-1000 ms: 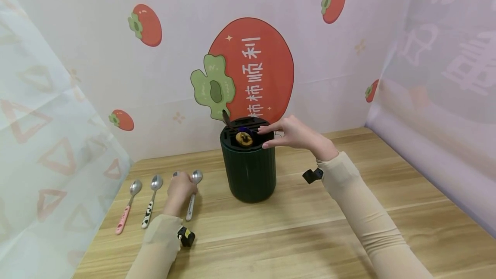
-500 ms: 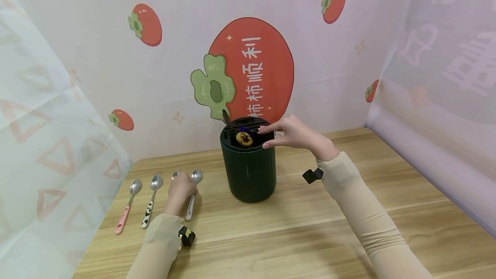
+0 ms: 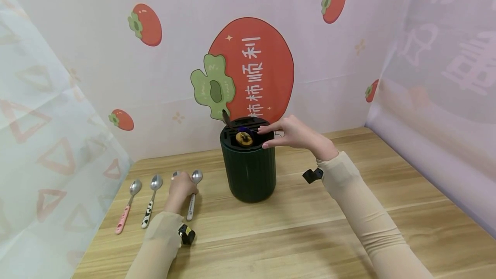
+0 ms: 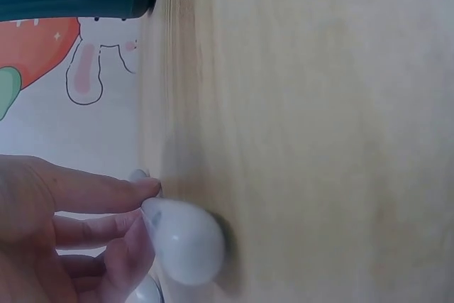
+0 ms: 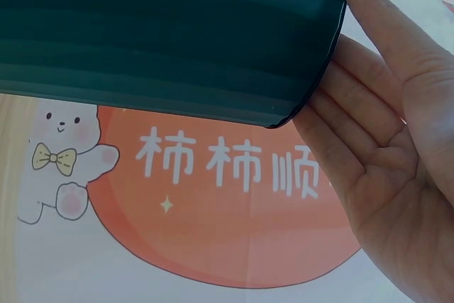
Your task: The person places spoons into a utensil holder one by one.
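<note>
My left hand [image 3: 183, 186] pinches the white-handled spoon [image 3: 191, 207], the rightmost of a row lying on the table. In the left wrist view, thumb and fingertips meet at its neck, just beyond the rounded white handle end [image 4: 188, 246]. Another spoon [image 3: 175, 174] is mostly hidden behind that hand. My right hand [image 3: 296, 134] is at the top of a dark green utensil holder [image 3: 249, 175], thumb touching the rim and fingers extended over the opening. Out of the holder stick a gold round-ended utensil [image 3: 244, 138], a dark one [image 3: 227, 119] and something purple [image 3: 248, 130].
Left of my left hand lie a cow-patterned spoon [image 3: 148, 213] and a pink-handled spoon [image 3: 123, 219]. The wooden table [image 3: 310, 236] extends to the front and right. A cloth backdrop [image 3: 174, 76] with printed persimmons stands behind, with more cloth at both sides.
The white-handled spoon and my left hand have shifted very slightly to the right. My right hand and the holder stay in place.
</note>
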Available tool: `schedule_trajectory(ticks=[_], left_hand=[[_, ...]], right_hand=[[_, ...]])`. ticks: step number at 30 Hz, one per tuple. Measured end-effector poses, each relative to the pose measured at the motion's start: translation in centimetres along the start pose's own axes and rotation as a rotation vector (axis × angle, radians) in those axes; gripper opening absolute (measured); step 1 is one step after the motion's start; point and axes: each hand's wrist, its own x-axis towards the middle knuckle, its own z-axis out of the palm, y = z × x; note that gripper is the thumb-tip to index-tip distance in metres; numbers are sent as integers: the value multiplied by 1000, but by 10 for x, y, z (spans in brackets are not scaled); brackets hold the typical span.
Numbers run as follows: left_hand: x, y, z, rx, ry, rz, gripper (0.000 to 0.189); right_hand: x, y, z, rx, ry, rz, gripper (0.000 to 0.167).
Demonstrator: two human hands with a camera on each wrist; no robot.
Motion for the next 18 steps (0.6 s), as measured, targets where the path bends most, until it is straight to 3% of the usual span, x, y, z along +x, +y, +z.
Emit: schedule_trajectory(ticks=[18], left_hand=[[1,0,1,-109,-41,-17,17]], right_hand=[[0,1,1,-1,1,-9,45]])
